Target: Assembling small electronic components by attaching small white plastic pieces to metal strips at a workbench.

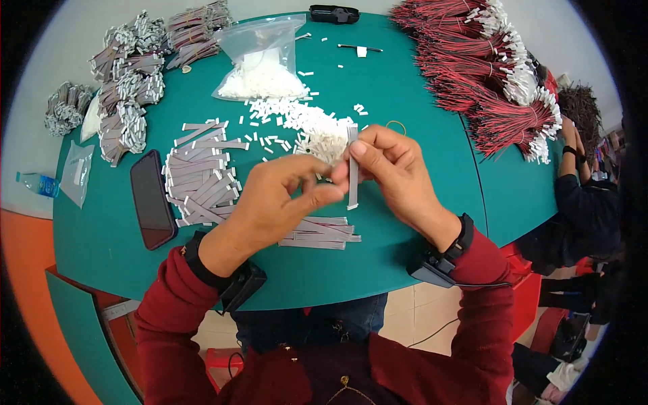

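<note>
Upright between my hands stands a flat grey ribbon cable (353,177) with white ends. My right hand (397,167) pinches it near its upper end, thumb on the front. My left hand (273,202) is beside the cable with thumb and forefinger apart; its fingertips are a little smeared, and I cannot tell whether they touch it. Below lies a neat bunch of grey ribbon cables (317,233). Left of my left hand spreads a looser pile of such cables (202,172). Beyond my hands are many small white plastic pieces (314,121).
A clear bag of white pieces (260,74) stands behind. A phone (153,199) lies left, near bundled grey cables (131,88). Bundles of red and black wires (486,74) fill the far right. Another person's arm (570,152) rests at the right edge of the green table (432,182).
</note>
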Demonstrator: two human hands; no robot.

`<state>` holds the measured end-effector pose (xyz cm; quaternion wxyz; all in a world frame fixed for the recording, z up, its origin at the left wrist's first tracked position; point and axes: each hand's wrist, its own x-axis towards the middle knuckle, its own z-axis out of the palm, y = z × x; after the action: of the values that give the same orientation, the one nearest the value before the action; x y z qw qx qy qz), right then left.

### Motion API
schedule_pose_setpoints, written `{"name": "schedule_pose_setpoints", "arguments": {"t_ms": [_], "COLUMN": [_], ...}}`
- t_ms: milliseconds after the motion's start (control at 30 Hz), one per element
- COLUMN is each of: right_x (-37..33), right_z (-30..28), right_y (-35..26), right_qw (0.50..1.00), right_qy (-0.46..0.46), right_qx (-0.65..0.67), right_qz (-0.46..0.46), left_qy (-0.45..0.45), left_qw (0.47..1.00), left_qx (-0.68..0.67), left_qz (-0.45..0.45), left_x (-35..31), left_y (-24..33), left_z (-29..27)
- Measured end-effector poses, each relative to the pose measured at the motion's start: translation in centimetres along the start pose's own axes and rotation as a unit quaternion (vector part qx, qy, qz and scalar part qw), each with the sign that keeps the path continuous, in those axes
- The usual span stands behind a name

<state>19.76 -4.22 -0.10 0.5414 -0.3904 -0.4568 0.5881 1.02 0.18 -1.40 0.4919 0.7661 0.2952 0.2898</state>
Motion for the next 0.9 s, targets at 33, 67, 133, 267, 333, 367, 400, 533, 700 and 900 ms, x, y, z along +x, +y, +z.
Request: {"name": "schedule_pose_setpoints", "arguments": {"t_ms": [33,67,133,267,333,367,400,533,700,900], "right_x": [-0.2,-0.3,-0.6,-0.7,-0.8,-0.8,-0.8,-0.8,-0.7,-0.7], "right_z": [0.1,0.2,0.4,0.9,0.9,0.9,0.9,1.0,0.9,0.9], "right_y": [0.0,0.1,0.2,0.7,0.8,0.9,0.9,1.1,1.3,1.2], "right_qw": [1.000,1.000,0.998,0.995,0.994,0.994,0.994,0.996,0.997,0.997], "right_qy": [-0.001,-0.018,-0.050,-0.061,-0.061,-0.061,-0.061,-0.055,-0.054,-0.054], "right_qx": [0.001,-0.012,-0.038,-0.083,-0.086,-0.089,-0.093,-0.070,-0.054,-0.046], "right_qz": [0.000,0.006,0.019,0.018,0.015,0.011,0.007,-0.007,-0.002,0.001], "left_qy": [0.024,0.025,0.064,0.052,0.037,0.033,0.028,0.018,0.020,0.028], "left_qw": [0.999,0.999,0.987,0.970,0.967,0.964,0.961,0.948,0.937,0.924], "left_qx": [-0.035,-0.034,-0.149,-0.231,-0.242,-0.254,-0.266,-0.303,-0.329,-0.359], "left_qz": [-0.009,-0.010,-0.018,-0.051,-0.065,-0.066,-0.066,-0.099,-0.119,-0.127], "left_x": [0.1,0.1,0.4,0.3,0.3,0.3,0.4,0.3,0.3,0.3], "left_y": [-0.1,-0.1,-0.1,0.0,0.2,0.3,0.3,0.5,0.5,0.6], "left_z": [0.0,0.0,0.5,-0.1,-0.3,-0.3,-0.3,-0.5,-0.3,-0.1]}}
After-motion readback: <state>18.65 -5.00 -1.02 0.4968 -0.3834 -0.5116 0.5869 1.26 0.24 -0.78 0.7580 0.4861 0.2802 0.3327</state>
